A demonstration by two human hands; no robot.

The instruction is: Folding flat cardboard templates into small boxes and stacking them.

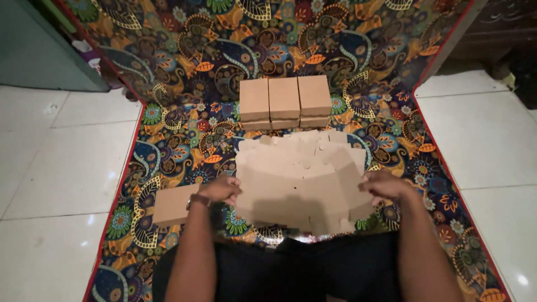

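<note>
White floor tiles [67, 162] lie on both sides of a bright patterned mat [184, 61] with a red edge, and the person sits on it looking down.

At the middle of the mat, just ahead of the lap, lies a fanned stack of flat cardboard blanks [302, 179], die-cut and unfolded. They look light and thin, stiff enough to hold shape but easy to crease, and loose sheets like these would likely slide on each other. The side edges seem the sensible place to take hold.

The left hand [221, 190] has its grip closed on the stack's edge at 9 o'clock, fingers curled over the card. The right hand [386, 185] pinches the opposite edge at 3 o'clock.

At 12 o'clock from the stack sit three folded boxes [284, 98] side by side, touching, lids shut, apparently on more beneath; their contents cannot be seen. At 8 o'clock, near the left wrist, lies a single closed box [172, 206].
</note>
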